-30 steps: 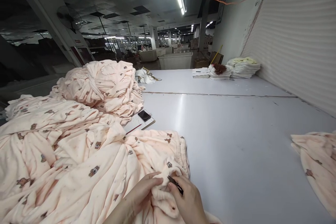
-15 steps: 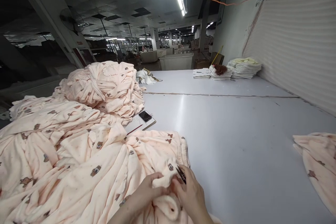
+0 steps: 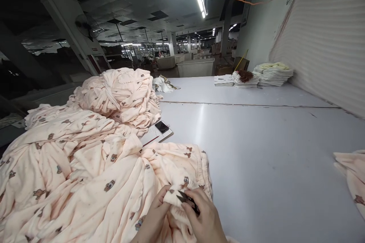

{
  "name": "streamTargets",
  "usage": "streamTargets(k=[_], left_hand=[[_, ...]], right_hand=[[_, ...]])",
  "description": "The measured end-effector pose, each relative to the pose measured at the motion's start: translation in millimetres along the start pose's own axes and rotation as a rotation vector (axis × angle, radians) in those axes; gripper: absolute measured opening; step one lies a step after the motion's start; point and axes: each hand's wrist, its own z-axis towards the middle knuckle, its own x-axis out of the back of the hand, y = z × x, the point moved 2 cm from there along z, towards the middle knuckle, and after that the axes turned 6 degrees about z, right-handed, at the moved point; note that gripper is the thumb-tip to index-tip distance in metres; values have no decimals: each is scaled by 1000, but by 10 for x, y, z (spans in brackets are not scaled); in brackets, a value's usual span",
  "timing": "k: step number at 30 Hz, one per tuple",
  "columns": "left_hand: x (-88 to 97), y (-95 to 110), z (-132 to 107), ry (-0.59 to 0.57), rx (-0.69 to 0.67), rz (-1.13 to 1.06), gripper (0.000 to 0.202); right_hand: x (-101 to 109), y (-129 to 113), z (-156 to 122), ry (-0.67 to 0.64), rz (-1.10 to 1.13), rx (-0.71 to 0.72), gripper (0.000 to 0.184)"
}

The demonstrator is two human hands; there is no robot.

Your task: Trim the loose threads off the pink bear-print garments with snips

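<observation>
A pale pink fleece garment (image 3: 119, 174) printed with small brown bears lies bunched on the white table (image 3: 256, 148) in front of me. My left hand (image 3: 154, 218) pinches a fold of this fabric near the bottom edge of the view. My right hand (image 3: 203, 218) is closed around small black thread snips (image 3: 186, 200), whose tips touch the pinched fold. Both hands sit close together over the same bit of cloth.
A tall heap of the same pink garments (image 3: 119, 95) rises at the left. Beside it lie a phone (image 3: 162, 126) on a clipboard with a red pen. Another pink piece (image 3: 352, 174) lies at the right edge. Folded stacks (image 3: 272, 74) sit far back by the wall.
The snips shifted from pointing up at the fold to lying across it, and my left hand regripped the cloth. The view swung slightly, moving everything rightward.
</observation>
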Motion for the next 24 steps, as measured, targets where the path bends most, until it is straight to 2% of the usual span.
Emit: streamTargets(k=[4, 10, 16, 24], left_hand=[[6, 36, -26, 7, 13, -34, 19], [21, 80, -18, -31, 13, 119, 13], [5, 79, -23, -71, 50, 47, 15], [-5, 109, -25, -39, 65, 47, 17]], right_hand=[[6, -48, 59, -34, 18, -9, 20], [60, -118, 116, -106, -30, -9, 22], [93, -129, 153, -146, -44, 1, 22], [108, -138, 133, -137, 21, -17, 21]])
